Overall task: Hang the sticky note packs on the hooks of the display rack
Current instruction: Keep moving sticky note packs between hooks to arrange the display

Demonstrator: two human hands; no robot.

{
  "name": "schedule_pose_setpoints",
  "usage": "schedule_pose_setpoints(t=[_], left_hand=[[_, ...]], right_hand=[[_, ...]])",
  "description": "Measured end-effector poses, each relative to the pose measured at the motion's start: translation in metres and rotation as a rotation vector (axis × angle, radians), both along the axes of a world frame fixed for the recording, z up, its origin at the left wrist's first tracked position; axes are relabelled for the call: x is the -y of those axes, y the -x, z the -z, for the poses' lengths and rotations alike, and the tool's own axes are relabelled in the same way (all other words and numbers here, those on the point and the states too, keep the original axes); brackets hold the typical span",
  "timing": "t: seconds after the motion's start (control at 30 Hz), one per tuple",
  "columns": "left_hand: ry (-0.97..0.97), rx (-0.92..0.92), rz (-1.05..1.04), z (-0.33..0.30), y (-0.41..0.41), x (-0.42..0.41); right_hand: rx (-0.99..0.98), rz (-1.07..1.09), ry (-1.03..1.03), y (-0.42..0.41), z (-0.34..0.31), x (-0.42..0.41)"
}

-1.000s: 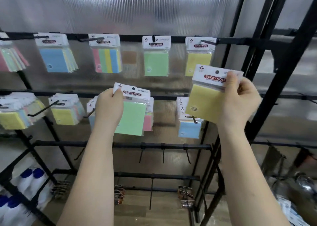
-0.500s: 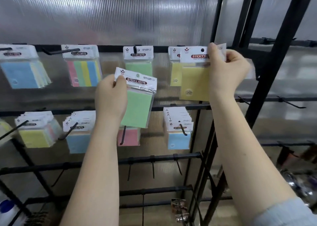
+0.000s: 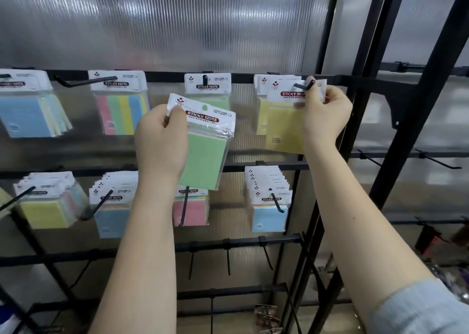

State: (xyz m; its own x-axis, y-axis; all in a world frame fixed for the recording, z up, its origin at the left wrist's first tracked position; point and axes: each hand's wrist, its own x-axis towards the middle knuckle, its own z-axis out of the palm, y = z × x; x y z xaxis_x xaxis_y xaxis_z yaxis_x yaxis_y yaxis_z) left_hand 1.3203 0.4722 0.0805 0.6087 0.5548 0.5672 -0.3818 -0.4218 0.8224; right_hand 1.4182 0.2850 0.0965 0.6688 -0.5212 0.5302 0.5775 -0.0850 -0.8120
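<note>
My right hand pinches the white header of a yellow sticky note pack at the top-right hook; the hook's black tip pokes through the header's hole. Another yellow pack hangs behind it on the same hook. My left hand grips a green sticky note pack by its upper left corner, tilted, held in front of the rack just below the green pack hanging on the top rail's middle hook.
The black display rack has blue and striped packs on the top rail, and several stacks on the second rail. Bare hooks stick out from the third rail. A black upright frame stands on the right.
My right hand brought the yellow pack onto the top-right hook, whose tip now shows through the header hole. My left hand kept the green pack at about the same place.
</note>
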Motion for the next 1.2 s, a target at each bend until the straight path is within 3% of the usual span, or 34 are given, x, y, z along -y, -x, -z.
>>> schedule_pose_setpoints(t=[0.6, 0.93, 1.2], left_hand=[[-0.002, 0.003, 0.025, 0.001, -0.006, -0.003], [-0.099, 0.085, 0.024, 0.000, -0.007, -0.005], [-0.158, 0.214, 0.020, 0.000, -0.015, -0.001]], right_hand=[[-0.237, -0.013, -0.047, -0.066, -0.013, -0.022], [-0.178, 0.053, -0.033, -0.035, 0.027, -0.017], [-0.472, -0.276, 0.337, 0.015, 0.122, -0.018]])
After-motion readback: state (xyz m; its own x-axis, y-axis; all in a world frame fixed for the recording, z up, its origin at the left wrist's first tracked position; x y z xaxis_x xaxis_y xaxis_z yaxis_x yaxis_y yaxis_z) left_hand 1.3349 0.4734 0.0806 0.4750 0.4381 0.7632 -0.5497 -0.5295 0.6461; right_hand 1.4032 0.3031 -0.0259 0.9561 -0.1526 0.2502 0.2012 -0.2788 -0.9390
